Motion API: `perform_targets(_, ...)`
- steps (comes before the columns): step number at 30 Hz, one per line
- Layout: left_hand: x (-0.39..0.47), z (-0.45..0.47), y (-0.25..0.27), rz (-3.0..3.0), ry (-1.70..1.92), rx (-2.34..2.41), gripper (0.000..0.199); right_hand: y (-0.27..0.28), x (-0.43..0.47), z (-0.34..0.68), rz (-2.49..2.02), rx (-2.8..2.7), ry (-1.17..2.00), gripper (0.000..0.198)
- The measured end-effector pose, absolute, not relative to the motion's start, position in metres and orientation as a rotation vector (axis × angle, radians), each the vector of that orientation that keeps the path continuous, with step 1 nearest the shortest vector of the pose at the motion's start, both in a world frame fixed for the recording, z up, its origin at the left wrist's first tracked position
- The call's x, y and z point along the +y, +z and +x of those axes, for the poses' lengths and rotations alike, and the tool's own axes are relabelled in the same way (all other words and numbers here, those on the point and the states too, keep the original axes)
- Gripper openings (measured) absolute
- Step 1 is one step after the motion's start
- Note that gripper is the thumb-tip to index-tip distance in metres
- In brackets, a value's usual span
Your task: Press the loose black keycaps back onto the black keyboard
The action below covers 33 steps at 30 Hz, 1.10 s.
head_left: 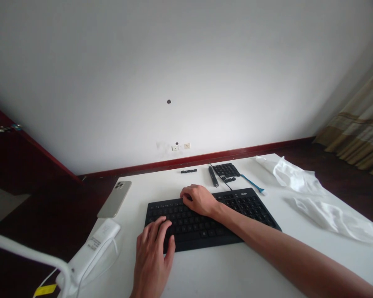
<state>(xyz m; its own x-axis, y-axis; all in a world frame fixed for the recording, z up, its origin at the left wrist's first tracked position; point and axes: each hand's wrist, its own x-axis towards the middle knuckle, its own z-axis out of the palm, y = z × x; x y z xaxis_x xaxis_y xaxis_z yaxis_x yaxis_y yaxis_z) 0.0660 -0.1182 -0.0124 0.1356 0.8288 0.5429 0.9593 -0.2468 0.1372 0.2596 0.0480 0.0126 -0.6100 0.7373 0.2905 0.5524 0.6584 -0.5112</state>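
A black keyboard [189, 236] lies on the white table in front of me. My left hand [153, 250] rests at its left end, fingers apart and lying over the keys, the thumb at the near edge. Across the keyboard reaches my right arm, and my right hand [200, 200] is at the upper middle rows with its fingers bent down and closed. Whatever lies under those fingertips is hidden by the hand. Beyond the keyboard are a block of loose black keycaps [225, 170], a short row of black keycaps [189, 171] and a black pen-shaped tool [213, 177].
A thin blue tool [253, 183] lies right of the keycaps. Crumpled clear plastic bags [294, 176] cover part of the table's right side. At left are a phone [115, 199], a white power strip [95, 248] with cables and a white curved tube [27, 252].
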Motion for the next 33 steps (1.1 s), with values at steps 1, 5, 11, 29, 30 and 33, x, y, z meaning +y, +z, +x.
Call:
perform_targets(1, -0.1181, 0.0659, -0.0128, -2.164, -0.777, -1.744, 0.028, 0.0128, 0.0479, 0.2596, -1.007, -2.394, 0.515, 0.018)
perform_targets(5, -0.1176, 0.0662, -0.0142, -2.146, -0.766, -1.725, 0.028, 0.0125, 0.0479, 0.2596, -1.005, -2.398, 0.516, 0.018)
perform_targets(11, -0.1163, 0.0651, -0.0186, -2.103, -0.749, -1.643, 0.033, 0.0128, 0.0482, 0.2602, -1.003, -2.405, 0.523, 0.018)
perform_targets(29, -0.1218, 0.0693, -0.0136, -2.148, -0.775, -1.727, 0.034, 0.0135, 0.0489, 0.2603, -0.962, -2.419, 0.534, 0.019)
perform_targets(30, -0.1222, 0.0697, -0.0128, -2.154, -0.778, -1.735, 0.031, 0.0134, 0.0489, 0.2604, -0.958, -2.419, 0.538, 0.020)
perform_targets(33, -0.1230, 0.0706, -0.0106, -2.168, -0.766, -1.760, 0.023, 0.0133, 0.0491, 0.2606, -0.948, -2.418, 0.551, 0.020)
